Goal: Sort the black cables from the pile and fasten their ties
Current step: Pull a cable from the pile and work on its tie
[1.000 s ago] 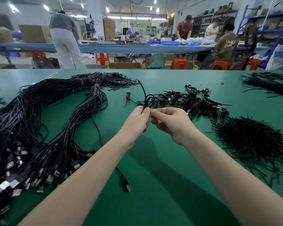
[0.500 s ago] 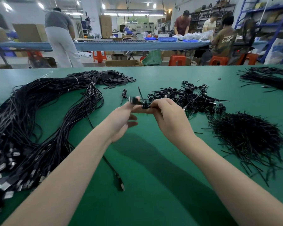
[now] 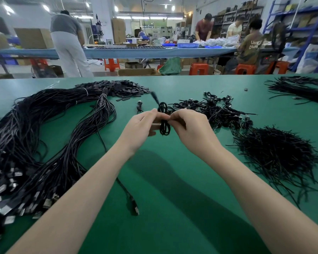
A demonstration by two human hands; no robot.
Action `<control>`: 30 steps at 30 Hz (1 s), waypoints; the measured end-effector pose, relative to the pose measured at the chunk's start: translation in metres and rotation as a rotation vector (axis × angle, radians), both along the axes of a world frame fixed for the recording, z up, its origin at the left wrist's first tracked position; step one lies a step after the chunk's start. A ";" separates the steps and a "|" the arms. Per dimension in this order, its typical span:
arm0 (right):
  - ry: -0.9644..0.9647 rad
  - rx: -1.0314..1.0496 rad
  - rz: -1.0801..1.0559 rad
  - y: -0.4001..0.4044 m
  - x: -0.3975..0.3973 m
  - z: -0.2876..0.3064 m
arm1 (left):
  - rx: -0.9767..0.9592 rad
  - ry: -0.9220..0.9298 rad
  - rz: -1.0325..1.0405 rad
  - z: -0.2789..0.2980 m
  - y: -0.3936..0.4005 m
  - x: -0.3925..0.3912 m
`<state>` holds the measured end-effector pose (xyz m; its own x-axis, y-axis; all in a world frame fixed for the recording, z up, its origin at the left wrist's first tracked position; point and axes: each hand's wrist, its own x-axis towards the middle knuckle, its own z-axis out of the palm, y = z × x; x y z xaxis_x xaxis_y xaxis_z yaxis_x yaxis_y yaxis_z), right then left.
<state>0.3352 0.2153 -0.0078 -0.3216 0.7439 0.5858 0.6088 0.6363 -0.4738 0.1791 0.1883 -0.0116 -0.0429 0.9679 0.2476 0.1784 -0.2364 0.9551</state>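
Green tabletop (image 3: 163, 180) below, both hands (image 3: 165, 123) now pinch the coiled cable (image 3: 163, 123) upright, turned from level. Its tie looks nearly fastened.

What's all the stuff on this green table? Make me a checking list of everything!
Surface: green table, matte.
Job's things: small coiled cable held above the table; heap of finished coils behind the right hand.
Clutter: heap of loose black ties on the right; flat black tabs at the back.
Hands: left hand and right hand both pinch the coil's middle.
Cables: big bundle of long cables on the left.
Surroundings: workers at a blue bench; orange stools.
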 end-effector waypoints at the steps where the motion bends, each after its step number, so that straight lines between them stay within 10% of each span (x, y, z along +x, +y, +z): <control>1: -0.012 0.007 -0.011 0.000 0.001 0.000 | -0.039 -0.027 -0.002 0.000 0.000 0.001; 6: -0.116 0.183 -0.029 0.000 0.007 -0.004 | -0.254 -0.154 -0.149 -0.004 0.003 0.001; 15: 0.023 0.209 0.026 0.000 0.001 -0.007 | 0.029 0.079 0.054 -0.008 0.005 0.000; 24: -0.178 0.598 0.000 -0.004 0.001 -0.019 | -0.450 -0.716 -0.121 0.009 -0.002 -0.001; 30: 0.024 0.459 -0.006 -0.002 0.002 -0.017 | -0.176 -0.274 -0.222 0.009 -0.001 -0.005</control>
<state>0.3377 0.2134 -0.0247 -0.3005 0.4073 0.8624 0.6058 0.7799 -0.1572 0.1739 0.1872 -0.0026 0.1306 0.9877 0.0855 -0.1260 -0.0690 0.9896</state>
